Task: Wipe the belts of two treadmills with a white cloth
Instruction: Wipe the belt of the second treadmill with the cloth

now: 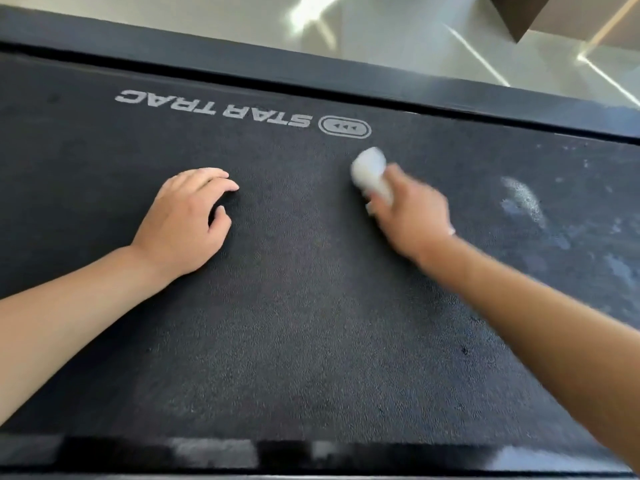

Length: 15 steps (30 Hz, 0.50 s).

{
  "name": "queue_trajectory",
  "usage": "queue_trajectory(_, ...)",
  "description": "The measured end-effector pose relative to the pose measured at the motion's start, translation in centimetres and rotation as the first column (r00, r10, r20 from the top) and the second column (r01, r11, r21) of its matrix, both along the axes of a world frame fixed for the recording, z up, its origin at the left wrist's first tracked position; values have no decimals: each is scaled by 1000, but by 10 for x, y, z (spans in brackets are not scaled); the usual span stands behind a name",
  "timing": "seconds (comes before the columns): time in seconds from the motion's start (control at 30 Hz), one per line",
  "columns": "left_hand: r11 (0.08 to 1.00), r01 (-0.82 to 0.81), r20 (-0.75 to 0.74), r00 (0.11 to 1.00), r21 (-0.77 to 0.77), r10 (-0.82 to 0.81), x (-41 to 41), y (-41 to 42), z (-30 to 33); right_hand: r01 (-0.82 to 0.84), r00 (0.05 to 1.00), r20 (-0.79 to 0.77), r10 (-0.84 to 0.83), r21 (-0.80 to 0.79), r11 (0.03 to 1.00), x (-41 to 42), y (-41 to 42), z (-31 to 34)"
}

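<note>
The right hand pinches the bunched white cloth, soft, light, best gripped wadded, against the grainy belt; the left hand rests loose-fingered.

The treadmill belt, black and textured, is carrying a left hand resting fingertips-down and a white cloth gripped by the right hand. Pale smudges are lying beyond the right hand's fingers.
</note>
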<state>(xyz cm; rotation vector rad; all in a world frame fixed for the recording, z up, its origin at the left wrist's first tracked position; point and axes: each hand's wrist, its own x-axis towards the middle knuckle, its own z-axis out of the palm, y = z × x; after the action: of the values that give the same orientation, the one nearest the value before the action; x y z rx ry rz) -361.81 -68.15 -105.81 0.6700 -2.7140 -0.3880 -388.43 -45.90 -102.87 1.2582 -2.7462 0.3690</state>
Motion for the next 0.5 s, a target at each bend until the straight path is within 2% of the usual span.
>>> queue_trajectory(0.07,1000,-8,5,1000,4,8,1,1,0,-325,940,94,326,-36,945,97,12,-3)
queue_trajectory(0.1,1000,-13,5,1000,10,13,1,2,0,-495,859,126,497,-43,868,146,23,1)
queue_trajectory(0.17,999,-18,5,1000,32,18,4,7,1,-816,557,246,793,-12,577,212,44,9)
queue_trajectory(0.2,999,-12,10,1000,45,12,4,11,2,-894,423,295,857,-19,448,219,49,6)
queue_trajectory(0.23,998,7,18,1000,57,-8,5,16,3,-915,371,291,882,-49,401,211,47,4)
queue_trajectory(0.27,997,34,29,999,68,-36,6,23,3,-899,406,239,882,-71,433,193,43,0)
queue_trajectory(0.3,995,64,43,997,79,-68,9,30,3,-836,522,197,830,-77,543,166,36,-1)
queue_trajectory(0.37,988,125,74,989,88,-132,17,41,2,-521,845,111,523,-45,852,88,18,-2)
queue_trajectory(0.4,986,143,81,985,88,-151,21,44,2,-322,945,54,323,-27,946,40,13,-1)
queue_trajectory(0.43,984,150,81,984,92,-158,24,45,2,-112,993,21,112,-13,994,-5,11,3)
queue_trajectory(0.5,984,147,80,985,98,-155,27,45,1,198,980,3,-198,-18,980,-65,14,8)
